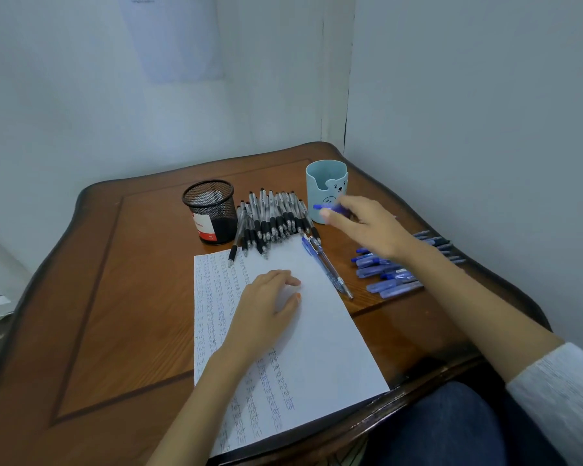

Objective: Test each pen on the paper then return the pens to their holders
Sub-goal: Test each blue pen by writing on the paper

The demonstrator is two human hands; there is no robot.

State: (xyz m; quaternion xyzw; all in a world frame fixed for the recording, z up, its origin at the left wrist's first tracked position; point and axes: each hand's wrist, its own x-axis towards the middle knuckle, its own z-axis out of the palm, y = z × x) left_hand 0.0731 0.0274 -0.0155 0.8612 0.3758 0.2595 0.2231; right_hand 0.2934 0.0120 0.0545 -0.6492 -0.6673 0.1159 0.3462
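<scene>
Pens, black [273, 220]: a heap lies on the table [115, 297] between the black mesh holder [212, 210] and the pale blue cup [320, 183], tips toward me, the nearest ones overlapping the far edge of the paper [330, 338].

Right hand [367, 227]: raised in front of the cup's lower wall, gripping one blue pen [327, 207] that sticks out to the left of the fingers. Motion blur there, so I cannot tell how the fingers wrap it or whether the pen touches the cup.

Left hand [266, 307]: palm down on the paper, fingers relaxed and slightly spread, holding nothing. It lies at the boundary between the written columns and the blank right part.

Two more pens [327, 264] lie side by side along the paper's upper right edge. The blue pen pile [387, 280] sits further right, partly under the right forearm and close to the table's right rim.

Edges and room: I see both holders standing upright toward the back, well in from the rim. The table is pushed into a wall corner [485, 129]. The paper's near corners reach the table's front edge. Bare wood stretches wide to the left of the paper and mesh holder.
</scene>
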